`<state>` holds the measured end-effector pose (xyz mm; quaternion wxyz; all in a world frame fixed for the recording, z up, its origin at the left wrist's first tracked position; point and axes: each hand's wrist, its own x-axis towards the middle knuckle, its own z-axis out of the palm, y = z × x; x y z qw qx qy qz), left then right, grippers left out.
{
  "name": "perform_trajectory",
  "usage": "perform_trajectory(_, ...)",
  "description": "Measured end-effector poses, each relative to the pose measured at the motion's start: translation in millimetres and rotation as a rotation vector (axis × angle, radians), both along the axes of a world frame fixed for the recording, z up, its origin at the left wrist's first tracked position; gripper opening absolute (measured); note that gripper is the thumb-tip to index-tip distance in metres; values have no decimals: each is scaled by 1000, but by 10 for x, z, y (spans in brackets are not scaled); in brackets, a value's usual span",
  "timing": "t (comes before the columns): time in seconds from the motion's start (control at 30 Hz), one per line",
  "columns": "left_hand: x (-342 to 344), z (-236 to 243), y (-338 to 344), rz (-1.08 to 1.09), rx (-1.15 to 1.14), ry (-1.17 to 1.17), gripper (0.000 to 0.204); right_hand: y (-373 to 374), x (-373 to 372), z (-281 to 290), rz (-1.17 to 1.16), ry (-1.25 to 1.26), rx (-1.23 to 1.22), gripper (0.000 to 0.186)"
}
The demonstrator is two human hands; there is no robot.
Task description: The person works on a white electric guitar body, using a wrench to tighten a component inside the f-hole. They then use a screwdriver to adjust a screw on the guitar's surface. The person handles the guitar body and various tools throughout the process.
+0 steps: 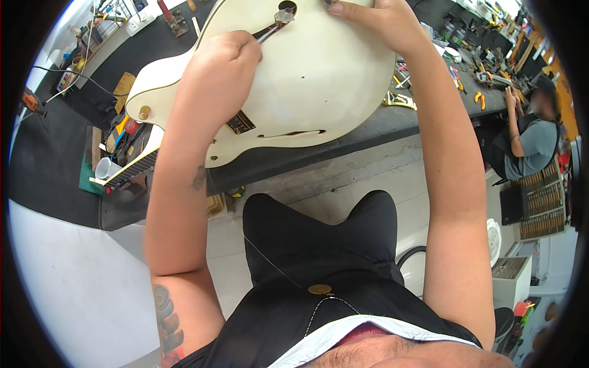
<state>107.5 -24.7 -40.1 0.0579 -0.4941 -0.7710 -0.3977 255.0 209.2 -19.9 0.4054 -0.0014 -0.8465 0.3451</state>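
Observation:
A cream hollow-body guitar (pixel 319 104) lies on the dark bench, its neck (pixel 136 167) pointing to the near left. Over its body, my left hand (pixel 228 64) is closed round a slim dark-and-metal tool (pixel 267 32). That tool's tip meets a small round metal part (pixel 284 16) beside a dark hole (pixel 287 6) in the top. My right hand (pixel 389 21) is at the far edge of the view, its thumb pressed near a small dark piece I cannot make out. Its other fingers are mostly cut off. A dark pickup (pixel 240 122) sits near my left wrist.
At left on the bench stand a white cup (pixel 107 168), a green mat (pixel 89 178) and loose tools. Gold metal hardware (pixel 400 100) lies right of the guitar. Orange pliers (pixel 480 100) are farther right, near a seated co-worker (pixel 534 138).

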Motion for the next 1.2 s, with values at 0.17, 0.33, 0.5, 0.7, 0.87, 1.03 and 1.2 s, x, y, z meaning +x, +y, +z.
perform_trajectory(0.17,38,-83,87,36,79,37,44,18,9,-1,21,4,-42,77)
perform_trajectory(0.33,-3,-100,60,8,18,-251,45,-12,16,26,-6,-10,-26,80)
perform_trajectory(0.5,23,-166,56,-81,133,-522,43,47,-6,-15,22,15,-9,83)
perform_trajectory(0.7,20,-215,76,-215,220,-730,37,36,9,3,52,2,-40,83)
perform_trajectory(0.87,-23,-225,54,-285,222,-800,37,34,-6,-5,56,7,-59,83)
perform_trajectory(1.03,-13,-219,41,-301,220,-811,37,11,11,17,15,-11,-35,81)
perform_trajectory(1.2,-62,-181,45,-114,96,-358,43,50,-23,-7,60,2,-80,81)
